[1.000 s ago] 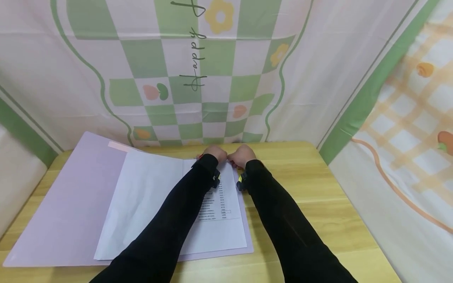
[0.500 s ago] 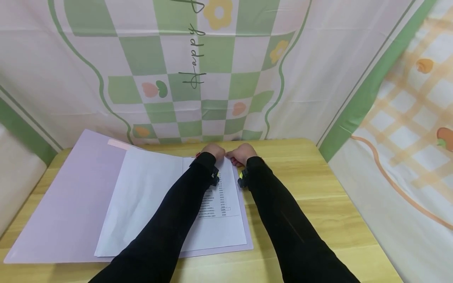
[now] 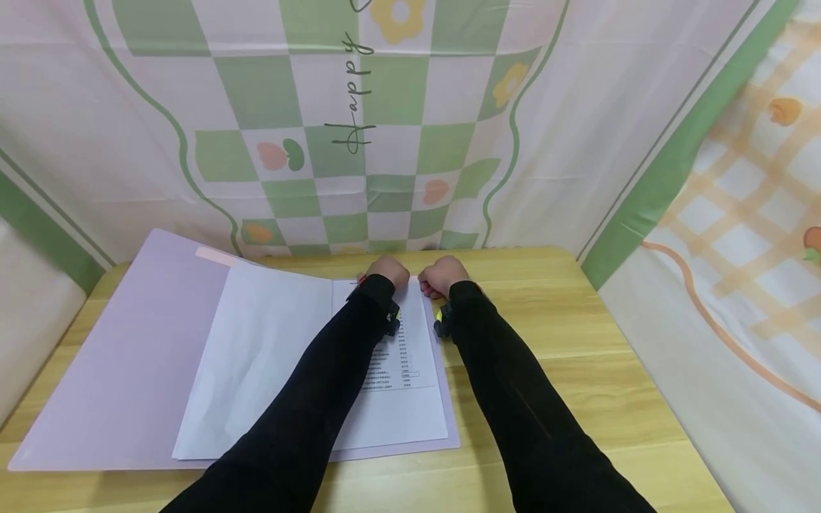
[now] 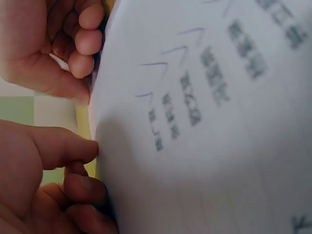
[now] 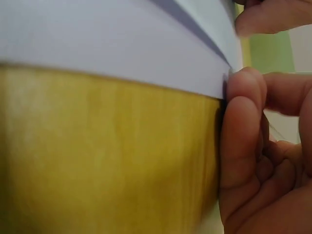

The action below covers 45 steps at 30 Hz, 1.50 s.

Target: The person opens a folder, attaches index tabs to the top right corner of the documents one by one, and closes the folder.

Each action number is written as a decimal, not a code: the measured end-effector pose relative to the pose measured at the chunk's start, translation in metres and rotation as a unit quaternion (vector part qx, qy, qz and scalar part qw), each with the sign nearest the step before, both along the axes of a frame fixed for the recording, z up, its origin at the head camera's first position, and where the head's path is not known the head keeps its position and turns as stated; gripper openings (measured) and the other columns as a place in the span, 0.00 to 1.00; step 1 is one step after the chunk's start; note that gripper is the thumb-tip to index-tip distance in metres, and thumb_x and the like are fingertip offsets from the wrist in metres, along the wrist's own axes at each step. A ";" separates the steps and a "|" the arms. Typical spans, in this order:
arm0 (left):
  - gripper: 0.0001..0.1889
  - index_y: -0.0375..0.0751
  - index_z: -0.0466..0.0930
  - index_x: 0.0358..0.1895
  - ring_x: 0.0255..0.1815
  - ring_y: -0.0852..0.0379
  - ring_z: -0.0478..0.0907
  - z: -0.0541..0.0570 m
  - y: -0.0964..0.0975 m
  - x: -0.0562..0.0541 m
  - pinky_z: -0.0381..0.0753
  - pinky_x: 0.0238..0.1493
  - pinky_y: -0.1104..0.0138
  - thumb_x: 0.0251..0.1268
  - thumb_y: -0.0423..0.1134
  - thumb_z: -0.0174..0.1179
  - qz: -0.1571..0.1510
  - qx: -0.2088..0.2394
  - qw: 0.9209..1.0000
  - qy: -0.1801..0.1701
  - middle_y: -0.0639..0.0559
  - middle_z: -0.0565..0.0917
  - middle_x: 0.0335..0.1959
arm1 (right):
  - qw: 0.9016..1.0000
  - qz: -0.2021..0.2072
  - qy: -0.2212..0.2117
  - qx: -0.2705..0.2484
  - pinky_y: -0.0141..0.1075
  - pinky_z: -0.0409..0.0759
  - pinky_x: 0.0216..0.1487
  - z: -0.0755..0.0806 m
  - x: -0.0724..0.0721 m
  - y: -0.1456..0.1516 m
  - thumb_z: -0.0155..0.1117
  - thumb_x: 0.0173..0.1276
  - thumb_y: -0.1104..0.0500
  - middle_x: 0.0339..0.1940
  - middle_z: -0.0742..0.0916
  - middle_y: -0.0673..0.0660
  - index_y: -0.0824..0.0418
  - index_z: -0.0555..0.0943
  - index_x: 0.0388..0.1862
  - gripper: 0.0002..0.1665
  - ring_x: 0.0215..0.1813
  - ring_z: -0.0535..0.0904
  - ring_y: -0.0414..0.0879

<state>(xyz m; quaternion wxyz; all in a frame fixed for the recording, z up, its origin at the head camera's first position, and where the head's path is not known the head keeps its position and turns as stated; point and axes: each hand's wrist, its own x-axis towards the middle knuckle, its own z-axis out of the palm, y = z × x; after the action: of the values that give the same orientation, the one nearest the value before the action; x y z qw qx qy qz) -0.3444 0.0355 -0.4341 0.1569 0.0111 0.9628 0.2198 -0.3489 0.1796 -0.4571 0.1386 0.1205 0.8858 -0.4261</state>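
A lilac folder (image 3: 96,377) lies open on the wooden table, with white sheets inside. The right-hand sheet (image 3: 398,424) carries printed lines, and handwritten tick marks show in the left wrist view. My left hand (image 3: 388,271) pinches the far edge of that sheet, thumb (image 4: 83,150) at the margin and fingers curled below. Just right of it, my right hand (image 3: 445,276) holds the folder's far right corner between thumb and curled fingers (image 5: 239,141). The sheet's corner runs right up to those fingertips. My left sleeve hides part of the sheets.
Bare wood of the table (image 3: 577,399) extends to the right of the folder. A patterned cloth (image 3: 333,92) hangs along the table's back edge, with more cloth on both sides. A pink strip (image 3: 214,255) sits at the top of the left cover.
My right hand has drawn slightly right, and the gap between the two hands is wider. My left hand stays at the sheet's far edge. The head view has tilted down a little.
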 end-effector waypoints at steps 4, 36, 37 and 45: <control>0.18 0.37 0.84 0.47 0.49 0.48 0.75 0.000 -0.002 0.003 0.63 0.60 0.46 0.68 0.47 0.54 0.027 0.026 0.999 -0.009 0.46 0.82 0.53 | 1.000 0.006 -0.009 0.000 0.33 0.77 0.21 -0.002 0.000 0.000 0.73 0.63 0.52 0.18 0.84 0.55 0.64 0.85 0.20 0.18 0.16 0.77 0.42; 0.14 0.38 0.86 0.38 0.38 0.50 0.76 0.011 -0.016 0.075 0.75 0.51 0.57 0.71 0.46 0.58 -0.179 -0.055 0.982 0.027 0.48 0.83 0.37 | 0.988 0.098 0.031 0.111 0.40 0.71 0.32 0.015 0.085 0.009 0.54 0.69 0.59 0.35 0.82 0.65 0.74 0.35 0.77 0.51 0.29 0.76 0.53; 0.14 0.39 0.86 0.39 0.39 0.49 0.76 0.010 -0.015 0.084 0.74 0.51 0.56 0.71 0.47 0.58 -0.180 -0.064 0.981 0.030 0.48 0.83 0.37 | 0.988 0.102 0.028 0.113 0.40 0.71 0.30 0.016 0.091 0.010 0.54 0.69 0.60 0.35 0.82 0.66 0.74 0.34 0.77 0.52 0.27 0.75 0.52; 0.16 0.41 0.88 0.40 0.39 0.46 0.77 0.017 -0.021 0.163 0.73 0.54 0.48 0.67 0.51 0.60 -0.231 -0.118 0.964 0.063 0.46 0.82 0.37 | 0.977 0.155 0.038 0.138 0.42 0.75 0.34 0.015 0.136 0.023 0.55 0.69 0.60 0.61 0.75 0.74 0.75 0.49 0.76 0.43 0.34 0.76 0.53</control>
<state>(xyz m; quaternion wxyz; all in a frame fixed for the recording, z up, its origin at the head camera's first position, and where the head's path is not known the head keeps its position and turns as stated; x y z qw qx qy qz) -0.1811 0.0149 -0.4168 0.1429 0.2280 0.9612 0.0610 -0.2124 0.2028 -0.4424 0.1507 -0.0166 0.9488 -0.2771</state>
